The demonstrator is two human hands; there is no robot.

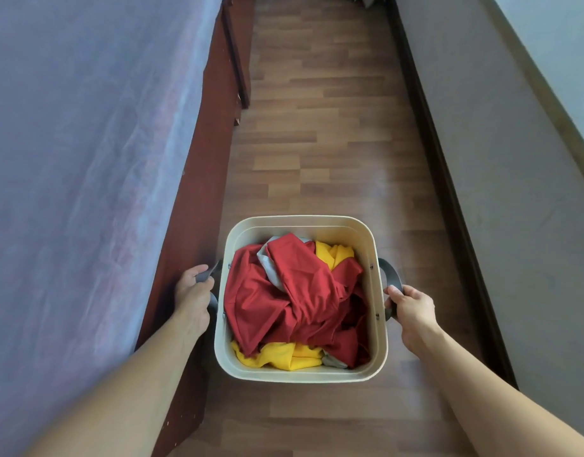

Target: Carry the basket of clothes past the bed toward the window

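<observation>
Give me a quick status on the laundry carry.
Left hand and right hand each shut on a grey handle. Basket of clothes held level between bed and wall. Floor ahead clear.

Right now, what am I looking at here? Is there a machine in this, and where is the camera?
There is no machine. A person wears one wide-angle camera on the head, so you look forward and down along both bare arms.

The left hand and the right hand each grip a dark grey handle on either side of a cream basket. Inside lie crumpled clothes: a big red garment, something yellow, and a bit of grey fabric.

On the person's left runs a bed with a bluish-purple cover and a reddish-brown wooden frame. Ahead stretches a wooden plank floor, with a wall on the right. The window itself is not clearly in view.
</observation>
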